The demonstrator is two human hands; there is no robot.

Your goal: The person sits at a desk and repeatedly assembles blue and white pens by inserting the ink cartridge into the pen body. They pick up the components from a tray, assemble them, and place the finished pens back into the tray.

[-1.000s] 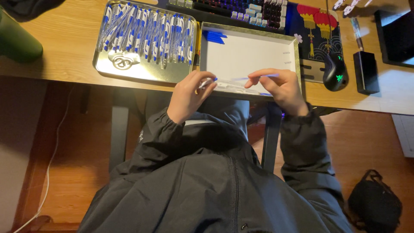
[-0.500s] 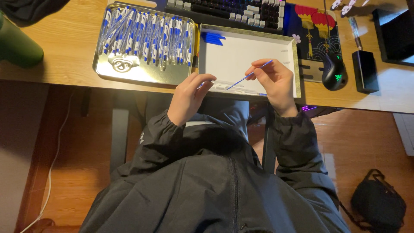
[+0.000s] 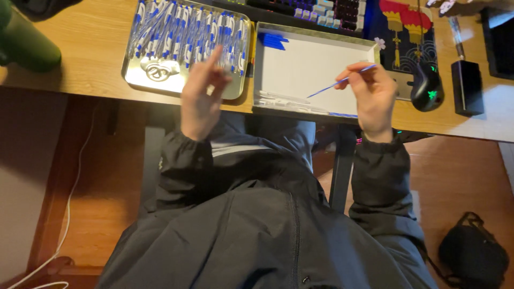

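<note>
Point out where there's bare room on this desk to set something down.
The middle of the white tray is bare, between the blue caps at its far corner and the clear barrels along its near edge. Bare wood lies between the green bottle and the metal tray. The metal tray itself is crowded with pens.

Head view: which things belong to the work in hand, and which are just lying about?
In use: thin blue refill in the right hand; white tray; metal tray of pens under the left hand.
Lying about: keyboard, mouse, green bottle, black bag.
</note>
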